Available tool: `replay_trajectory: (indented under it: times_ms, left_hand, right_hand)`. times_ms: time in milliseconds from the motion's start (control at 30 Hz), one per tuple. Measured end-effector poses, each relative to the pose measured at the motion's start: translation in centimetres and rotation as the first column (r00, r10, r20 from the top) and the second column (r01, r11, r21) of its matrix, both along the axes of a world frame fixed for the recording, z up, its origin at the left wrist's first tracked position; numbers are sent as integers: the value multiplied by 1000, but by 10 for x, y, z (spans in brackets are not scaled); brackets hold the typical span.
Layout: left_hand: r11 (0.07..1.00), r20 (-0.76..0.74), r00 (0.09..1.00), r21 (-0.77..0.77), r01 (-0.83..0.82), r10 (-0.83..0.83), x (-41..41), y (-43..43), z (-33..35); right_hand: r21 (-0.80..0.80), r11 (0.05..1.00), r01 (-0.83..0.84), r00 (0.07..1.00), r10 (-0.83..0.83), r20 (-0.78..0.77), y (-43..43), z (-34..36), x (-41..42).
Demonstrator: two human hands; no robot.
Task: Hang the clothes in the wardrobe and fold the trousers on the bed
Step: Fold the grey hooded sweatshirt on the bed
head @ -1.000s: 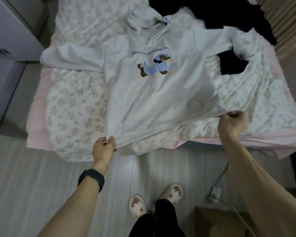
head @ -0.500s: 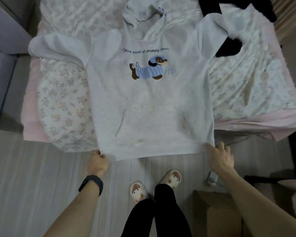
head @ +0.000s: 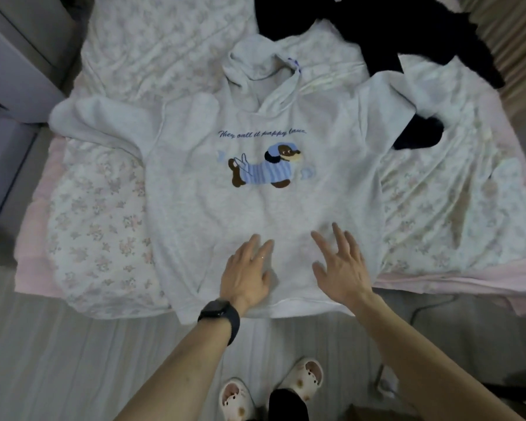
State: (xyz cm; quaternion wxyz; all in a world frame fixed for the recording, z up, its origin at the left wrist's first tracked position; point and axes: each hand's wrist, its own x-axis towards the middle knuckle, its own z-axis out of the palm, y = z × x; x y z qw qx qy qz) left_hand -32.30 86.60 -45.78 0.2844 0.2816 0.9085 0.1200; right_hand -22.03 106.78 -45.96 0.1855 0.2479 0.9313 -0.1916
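A light grey hoodie [head: 213, 208] with a blue-striped dog print lies front up across the bed [head: 97, 214], hood toward the far side, hem hanging over the near edge. My left hand [head: 246, 273], with a ring and a dark watch, rests flat on its lower front with straight fingers. My right hand [head: 340, 265] lies flat beside it, fingers spread, on the same pocket area. Dark clothes [head: 374, 34] lie at the far right of the bed, partly under the hoodie's right sleeve.
A white wardrobe or cabinet [head: 9, 65] stands at the far left. A cable [head: 422, 311] runs over the pale wood floor at the right. My feet in white slippers [head: 304, 375] stand close to the bed's edge. A brown box corner shows at the bottom.
Both hands let go of the hoodie's hem corners and moved inward onto its lower front, palms flat. The hoodie now lies spread on the bed.
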Motion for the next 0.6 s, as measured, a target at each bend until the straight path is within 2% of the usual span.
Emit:
replay_trajectory:
  times_ms: [133, 233, 333, 400, 500, 600]
  left_hand:
    - [982, -38, 985, -100, 163, -167, -22, 41, -16]
    - [972, 4, 982, -146, 186, -188, -32, 62, -16]
    - [967, 52, 980, -160, 198, -192, -45, 81, -6]
    - [966, 37, 978, -155, 208, -205, -56, 101, 3]
    - [975, -44, 978, -95, 199, -204, -83, 146, 13]
    - [967, -56, 966, -48, 249, -251, -115, 199, 19]
  right_hand:
    - [30, 990, -137, 979, 130, 154, 35, -24, -14]
    - [-85, 992, -96, 986, 106, 127, 48, -27, -14]
    - [-156, 987, 42, 997, -51, -58, 63, -20, -20]
    - [-147, 970, 195, 961, -218, -170, 79, -14, -29]
    - [-247, 868, 431, 868, -474, -151, 118, -3, -53]
    - [-306, 810, 500, 813, -561, -157, 160, 4, -79]
